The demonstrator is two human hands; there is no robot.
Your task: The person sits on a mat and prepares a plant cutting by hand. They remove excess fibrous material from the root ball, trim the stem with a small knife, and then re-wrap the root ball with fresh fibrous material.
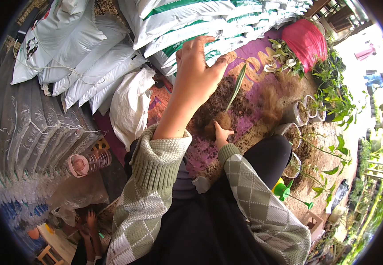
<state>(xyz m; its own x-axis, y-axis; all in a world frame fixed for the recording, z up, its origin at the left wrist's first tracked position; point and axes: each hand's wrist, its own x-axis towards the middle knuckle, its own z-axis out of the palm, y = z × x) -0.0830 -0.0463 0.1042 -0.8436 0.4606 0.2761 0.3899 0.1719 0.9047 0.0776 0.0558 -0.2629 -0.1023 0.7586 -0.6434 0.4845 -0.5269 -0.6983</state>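
Note:
My left hand [199, 73] is raised in front of the stacked sacks, its soil-stained fingers curved and apart with nothing seen between them. Lower down and farther right, my right hand [222, 134] closes on the brown root ball [223, 120] of a seedling. One long narrow green leaf [237, 86] rises from the root ball, leaning to the right. Loose dark soil [209, 106] lies around it on a purple printed sheet [246, 110]. My left forearm hides part of the soil and sheet.
White-and-green sacks [191, 28] are piled ahead, with white sacks [107, 73] at left. A clear plastic bottle [92, 163] lies left. Potted plants in bags [294, 113], a red sack [305, 44] and a green-topped sprayer [282, 191] are right. Another person's hands [92, 223] show lower left.

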